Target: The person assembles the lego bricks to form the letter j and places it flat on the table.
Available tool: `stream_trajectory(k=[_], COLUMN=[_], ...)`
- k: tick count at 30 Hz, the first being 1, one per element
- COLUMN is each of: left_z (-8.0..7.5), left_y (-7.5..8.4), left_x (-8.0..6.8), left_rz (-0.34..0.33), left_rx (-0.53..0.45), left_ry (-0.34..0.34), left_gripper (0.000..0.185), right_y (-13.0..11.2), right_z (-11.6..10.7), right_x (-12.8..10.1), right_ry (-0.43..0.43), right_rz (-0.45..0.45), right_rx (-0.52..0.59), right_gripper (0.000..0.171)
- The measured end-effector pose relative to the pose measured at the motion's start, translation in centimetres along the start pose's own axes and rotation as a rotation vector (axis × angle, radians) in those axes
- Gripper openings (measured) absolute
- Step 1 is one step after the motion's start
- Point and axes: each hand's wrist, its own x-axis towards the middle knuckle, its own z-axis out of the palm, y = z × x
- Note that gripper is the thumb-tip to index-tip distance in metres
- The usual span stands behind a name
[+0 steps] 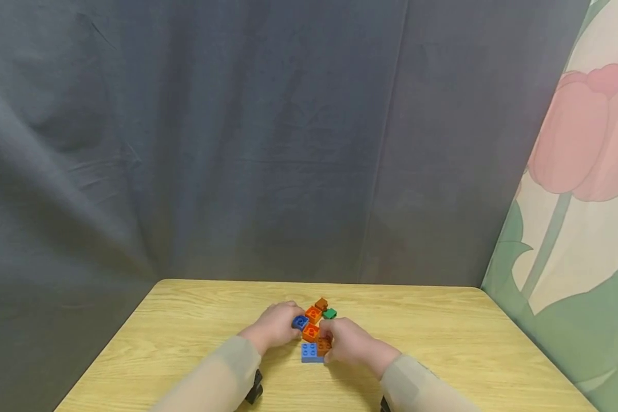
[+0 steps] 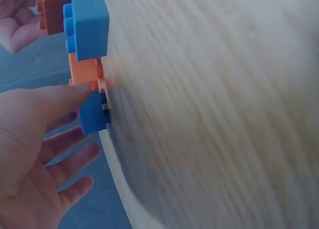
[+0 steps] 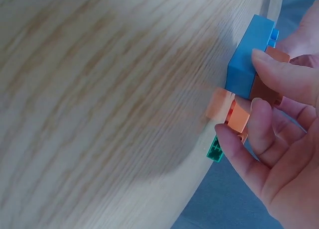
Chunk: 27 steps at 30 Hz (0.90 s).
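Note:
My right hand pinches a brown brick between thumb and fingers. That brick sits on the studs of a light blue brick, over its right part. My left hand is at a dark blue brick lying with its hollow side showing. In the left wrist view the thumb lies by this blue brick, the other fingers loosely spread behind. Between the hands lies an orange brick, hollow side up.
Beyond the hands lie another orange brick, a second brown brick and a green brick. The wooden table ends at a dark grey curtain. A wall with painted flowers stands at the right.

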Motion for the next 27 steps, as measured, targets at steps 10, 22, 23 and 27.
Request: stream_trajectory(k=[10,22,23,27], left_z=[0.8,0.9,0.7,0.1], left_y=[0.7,1.1,1.1,1.4], left_x=[0.6,0.8,0.7,0.4], left_rz=[-0.009,-0.108,-0.114,-0.127], left_rx=[0.076,-0.076,-0.099,-0.150], left_ry=[0.017,0.028,0.032,0.035], left_gripper=[0.035,0.027,0.026,0.022], right_y=[0.0,-0.2,-0.2,-0.1], right_z=[-0.1,-0.2,-0.2,-0.3], right_x=[-0.1,-0.1,-0.1,-0.2], right_ry=[0.004,0.005,0.004,0.003], right_rz=[-0.028,-0.024,-0.023,-0.012], right_rx=[0.009,-0.013,-0.017,-0.026], right_gripper=[0.036,0.037,0.037,0.036])
